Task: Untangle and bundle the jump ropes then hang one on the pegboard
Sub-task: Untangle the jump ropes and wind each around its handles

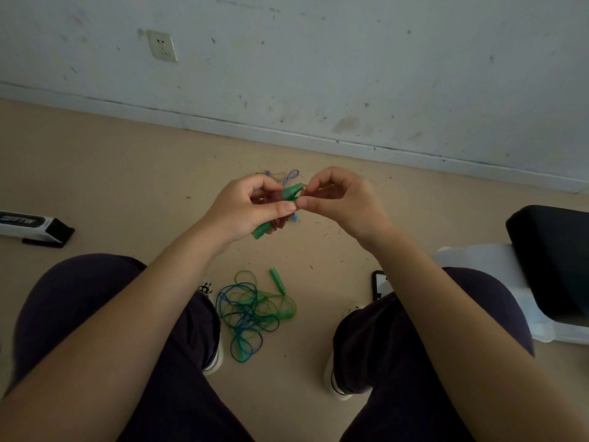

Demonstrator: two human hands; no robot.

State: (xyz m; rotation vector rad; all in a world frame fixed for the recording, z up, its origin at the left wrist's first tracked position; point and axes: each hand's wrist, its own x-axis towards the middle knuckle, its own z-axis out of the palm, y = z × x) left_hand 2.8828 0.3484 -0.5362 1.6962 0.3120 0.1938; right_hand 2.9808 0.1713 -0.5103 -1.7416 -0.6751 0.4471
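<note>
Both hands pinching green handles: left hand (251,205), right hand (338,199); tangled ropes (251,314) on floor.

You have one view only, from the camera on your head, so nothing is shared with a second view. It looks forward and steeply down past your knees (95,301) to the floor (127,173), with the wall (318,59) across the top. Your hands sit near the lens, mid-frame; wide-angle curving shows at the edges.

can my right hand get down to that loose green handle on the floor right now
Probably not straight away: the right hand is pinching at the green handle the left hand grips. Nothing covers the loose green handle.
</note>
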